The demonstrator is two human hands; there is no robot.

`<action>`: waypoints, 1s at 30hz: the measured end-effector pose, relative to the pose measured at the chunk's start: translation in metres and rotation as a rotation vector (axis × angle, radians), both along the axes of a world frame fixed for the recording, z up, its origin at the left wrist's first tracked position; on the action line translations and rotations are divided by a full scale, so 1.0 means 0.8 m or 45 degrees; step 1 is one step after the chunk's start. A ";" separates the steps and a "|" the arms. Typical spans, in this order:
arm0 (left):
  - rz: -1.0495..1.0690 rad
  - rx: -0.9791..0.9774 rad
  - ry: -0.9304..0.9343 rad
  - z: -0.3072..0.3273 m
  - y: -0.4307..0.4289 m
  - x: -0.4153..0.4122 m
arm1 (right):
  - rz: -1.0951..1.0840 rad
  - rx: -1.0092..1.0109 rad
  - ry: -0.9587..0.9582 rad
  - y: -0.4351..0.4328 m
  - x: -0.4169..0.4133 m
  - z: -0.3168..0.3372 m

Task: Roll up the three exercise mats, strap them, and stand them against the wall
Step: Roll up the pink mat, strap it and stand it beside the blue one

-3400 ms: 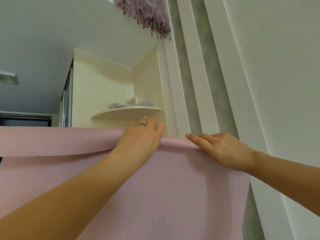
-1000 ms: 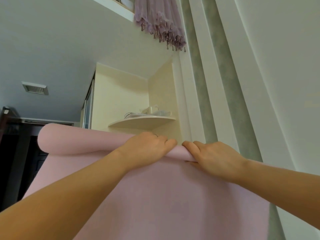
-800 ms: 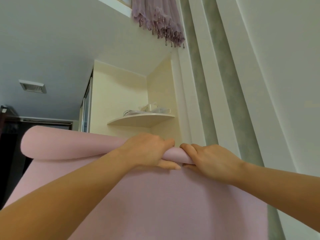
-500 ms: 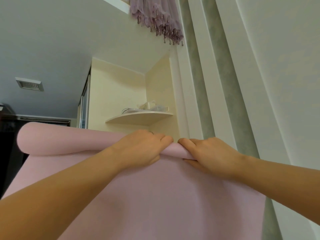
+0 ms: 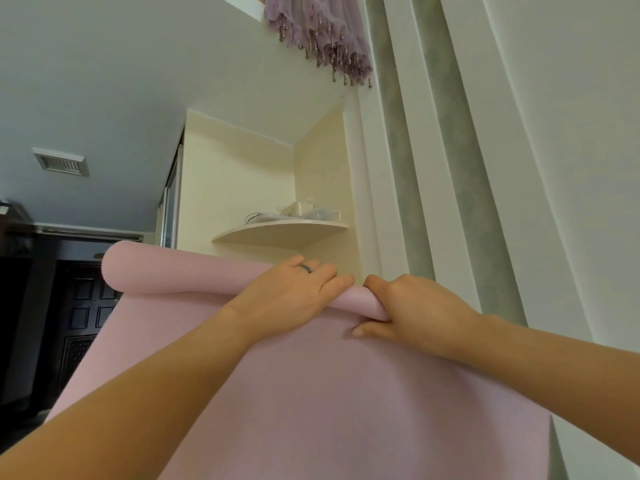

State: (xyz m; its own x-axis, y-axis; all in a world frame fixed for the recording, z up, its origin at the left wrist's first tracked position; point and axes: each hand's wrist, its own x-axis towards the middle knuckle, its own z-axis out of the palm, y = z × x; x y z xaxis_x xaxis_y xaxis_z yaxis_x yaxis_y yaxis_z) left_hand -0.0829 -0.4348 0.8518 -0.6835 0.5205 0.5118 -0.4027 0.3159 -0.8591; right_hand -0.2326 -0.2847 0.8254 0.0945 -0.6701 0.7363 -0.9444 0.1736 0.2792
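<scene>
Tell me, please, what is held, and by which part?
The pink exercise mat, by its rolled end: right hand grips it, left hand rests on top.

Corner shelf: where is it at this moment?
In the head view, the corner shelf sits mid-frame in the cream alcove, just above the rolled top of the pink mat and the left hand.
</scene>
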 end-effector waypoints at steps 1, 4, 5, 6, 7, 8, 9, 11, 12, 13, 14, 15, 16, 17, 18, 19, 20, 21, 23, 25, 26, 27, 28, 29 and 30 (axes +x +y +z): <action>-0.002 -0.002 -0.005 -0.005 -0.006 -0.003 | 0.007 0.011 0.038 -0.002 -0.003 -0.005; -0.016 -0.039 -0.022 -0.022 -0.022 -0.009 | 0.051 0.153 0.074 -0.006 -0.009 -0.015; -0.024 -0.031 0.000 -0.029 -0.026 -0.012 | 0.051 0.191 0.068 -0.009 -0.012 -0.016; -0.029 0.010 0.054 -0.037 -0.028 -0.016 | 0.034 0.207 0.062 -0.012 -0.015 -0.017; -0.039 0.095 0.144 -0.045 -0.028 -0.021 | 0.005 0.195 0.061 -0.016 -0.019 -0.018; -0.045 0.246 0.263 -0.053 -0.022 -0.025 | -0.024 0.162 0.051 -0.021 -0.024 -0.019; -0.054 0.429 0.382 -0.063 -0.016 -0.027 | -0.046 0.130 0.036 -0.026 -0.028 -0.022; -0.145 0.712 0.569 -0.085 0.002 -0.025 | -0.089 0.117 -0.010 -0.035 -0.034 -0.033; -0.241 0.850 0.630 -0.098 0.011 -0.021 | -0.101 0.125 -0.024 -0.038 -0.035 -0.038; -0.358 1.058 0.664 -0.112 0.019 -0.015 | -0.103 0.136 -0.021 -0.041 -0.035 -0.044; -0.436 1.371 0.647 -0.124 0.025 -0.012 | -0.093 0.141 -0.028 -0.043 -0.034 -0.048; -0.483 1.737 0.583 -0.136 0.029 -0.011 | -0.088 0.150 -0.032 -0.045 -0.032 -0.052; -0.545 2.120 0.480 -0.146 0.033 -0.012 | -0.084 0.167 -0.032 -0.047 -0.028 -0.055; -0.668 2.465 0.402 -0.153 0.037 -0.014 | -0.080 0.179 -0.022 -0.050 -0.025 -0.059; -0.854 2.713 0.395 -0.156 0.040 -0.016 | -0.058 0.182 -0.014 -0.053 -0.021 -0.063; -1.052 2.872 0.427 -0.156 0.039 -0.019 | -0.048 0.179 0.001 -0.055 -0.016 -0.066; -1.213 2.968 0.461 -0.155 0.039 -0.020 | -0.044 0.175 0.023 -0.055 -0.011 -0.071; -1.315 3.029 0.474 -0.152 0.039 -0.021 | -0.056 0.160 0.078 -0.058 -0.008 -0.077; -1.408 3.088 0.481 -0.150 0.040 -0.023 | -0.106 0.144 0.178 -0.062 -0.005 -0.084; -1.494 3.114 0.488 -0.149 0.043 -0.022 | -0.143 0.069 0.263 -0.062 -0.002 -0.089; -1.549 3.124 0.479 -0.149 0.045 -0.022 | -0.134 0.019 0.330 -0.061 -0.004 -0.091; -1.614 3.133 0.457 -0.150 0.045 -0.021 | -0.109 0.003 0.346 -0.058 -0.006 -0.092; -1.699 3.147 0.428 -0.150 0.046 -0.020 | -0.047 -0.034 0.343 -0.055 -0.008 -0.092; -1.804 3.169 0.396 -0.150 0.047 -0.019 | 0.043 0.037 0.298 -0.052 -0.010 -0.088; -1.918 3.188 0.357 -0.150 0.048 -0.018 | 0.162 0.091 0.233 -0.046 -0.012 -0.081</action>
